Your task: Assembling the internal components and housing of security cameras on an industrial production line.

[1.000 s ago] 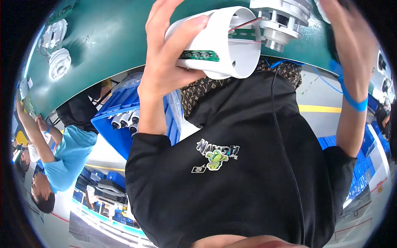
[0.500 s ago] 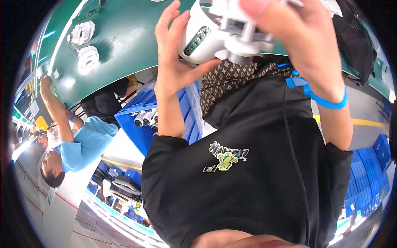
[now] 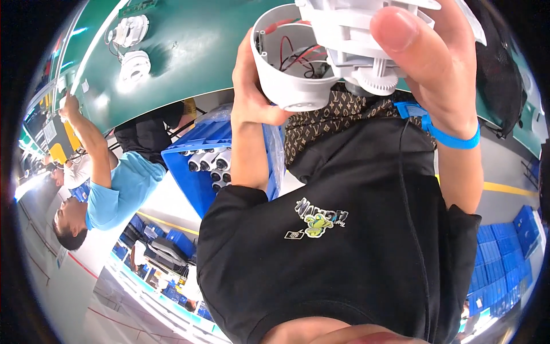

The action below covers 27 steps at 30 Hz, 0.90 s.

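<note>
My left hand is wrapped round the side of a white, cup-shaped plastic housing, its thumb at the lower edge. Red and black wires lie inside the housing, whose open mouth faces up toward me. Thumb on top, my right hand grips a white plastic frame with slots and posts. A toothed white gear sticks out beneath that frame. Frame and housing overlap at the housing's right rim; whether they are joined I cannot tell. Both are cut off by the upper edge.
On the green table at the left are two white round assemblies and a green circuit board. Below stands a blue bin of white cylindrical parts. A co-worker in light blue is at the left; a black bag is at the right.
The housing has turned in my left hand, so its wired inside shows instead of the slotted green strip on its side. My right hand and the frame have come lower and more into view.
</note>
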### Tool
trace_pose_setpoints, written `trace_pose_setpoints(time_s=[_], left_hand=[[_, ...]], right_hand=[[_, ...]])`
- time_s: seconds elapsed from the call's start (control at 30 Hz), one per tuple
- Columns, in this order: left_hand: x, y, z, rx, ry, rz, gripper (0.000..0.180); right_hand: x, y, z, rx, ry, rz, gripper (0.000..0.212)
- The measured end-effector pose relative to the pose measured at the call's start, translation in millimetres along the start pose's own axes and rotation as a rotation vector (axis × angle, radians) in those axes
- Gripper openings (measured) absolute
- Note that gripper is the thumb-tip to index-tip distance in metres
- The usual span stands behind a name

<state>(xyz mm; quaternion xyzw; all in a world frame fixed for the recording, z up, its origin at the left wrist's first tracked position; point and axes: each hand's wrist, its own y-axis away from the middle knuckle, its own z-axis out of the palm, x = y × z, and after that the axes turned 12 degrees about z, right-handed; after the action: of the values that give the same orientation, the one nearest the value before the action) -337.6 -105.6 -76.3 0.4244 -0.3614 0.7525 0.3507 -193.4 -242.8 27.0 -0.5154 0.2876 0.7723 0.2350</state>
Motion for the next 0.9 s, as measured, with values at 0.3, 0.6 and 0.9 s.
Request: trace_pose_setpoints(time_s=[0.3, 0.6, 0.9], left_hand=[[-13.1, 12.0, -19.4, -0.100, 0.108, -0.072, 0.110], [-12.9, 15.8, 10.4, -0.247, -0.005, -0.014, 0.116], [31.8, 74.3, 58.7, -0.062, 0.646, -0.977, 0.083]], right_hand=[[5.5, -20.8, -1.2, -0.126, 0.075, -0.061, 0.064], [24.4, 6.1, 22.2, 0.280, -0.144, -0.005, 0.064], [66.6, 92.2, -12.6, 0.163, 0.310, -0.024, 0.079]])
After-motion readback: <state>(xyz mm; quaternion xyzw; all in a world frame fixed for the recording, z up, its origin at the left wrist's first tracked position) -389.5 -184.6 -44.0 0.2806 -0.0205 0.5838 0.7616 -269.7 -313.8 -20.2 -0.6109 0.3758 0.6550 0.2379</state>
